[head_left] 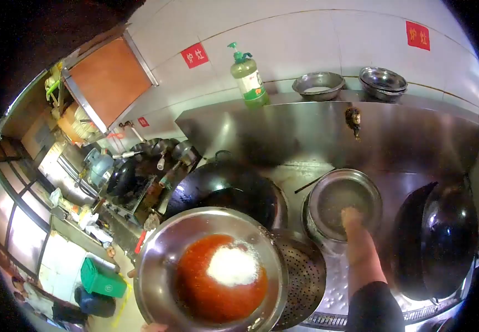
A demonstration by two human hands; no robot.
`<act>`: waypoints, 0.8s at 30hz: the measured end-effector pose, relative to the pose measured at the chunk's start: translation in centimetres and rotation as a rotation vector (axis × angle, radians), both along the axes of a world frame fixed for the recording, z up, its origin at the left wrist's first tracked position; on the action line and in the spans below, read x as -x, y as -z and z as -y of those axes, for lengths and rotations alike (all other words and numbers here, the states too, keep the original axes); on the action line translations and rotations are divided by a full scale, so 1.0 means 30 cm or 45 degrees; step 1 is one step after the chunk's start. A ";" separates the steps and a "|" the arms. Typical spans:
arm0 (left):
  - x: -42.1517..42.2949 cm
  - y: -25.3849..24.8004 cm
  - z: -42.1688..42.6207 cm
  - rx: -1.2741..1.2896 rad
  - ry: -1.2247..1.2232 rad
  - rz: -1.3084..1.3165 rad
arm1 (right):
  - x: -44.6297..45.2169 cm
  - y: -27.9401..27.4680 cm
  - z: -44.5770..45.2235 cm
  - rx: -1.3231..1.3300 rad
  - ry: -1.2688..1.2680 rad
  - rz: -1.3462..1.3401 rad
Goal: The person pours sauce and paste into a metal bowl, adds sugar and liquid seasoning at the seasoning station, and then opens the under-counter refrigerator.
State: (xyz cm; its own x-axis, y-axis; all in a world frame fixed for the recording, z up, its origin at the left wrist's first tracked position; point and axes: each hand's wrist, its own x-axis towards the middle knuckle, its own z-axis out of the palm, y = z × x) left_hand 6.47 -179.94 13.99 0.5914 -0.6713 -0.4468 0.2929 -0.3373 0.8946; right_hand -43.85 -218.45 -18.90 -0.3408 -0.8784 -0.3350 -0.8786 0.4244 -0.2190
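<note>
My left hand (154, 327) grips the near left rim of a large steel bowl (159, 265). In the bowl lies red sauce (201, 299) with a mound of white powder (233, 265) on it. My right hand (352, 216) reaches to a round metal pot or pan (328, 202) on the stove top; its fingers are over the pan's inside and too small to make out, as is anything they may hold. Just right of the bowl is a perforated strainer (303, 276), partly under it.
A dark wok (223, 185) stands behind the bowl, another black wok (447, 243) at the right. On the steel ledge are a green pump bottle (249, 80), a metal bowl (318, 86) and stacked bowls (383, 82). A green bin (103, 278) stands on the floor at left.
</note>
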 end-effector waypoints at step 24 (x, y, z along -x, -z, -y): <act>-0.310 0.109 -0.186 -0.010 0.799 -0.699 | -0.276 -0.457 -1.181 0.462 0.261 -0.085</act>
State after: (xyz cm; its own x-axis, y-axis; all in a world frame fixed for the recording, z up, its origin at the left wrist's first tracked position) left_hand 15.77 -174.37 10.73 -0.1947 -0.7993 -0.5685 0.4423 -0.5888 0.6765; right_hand -35.58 -183.01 -5.20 -0.5313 -0.8471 0.0126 -0.8015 0.4977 -0.3316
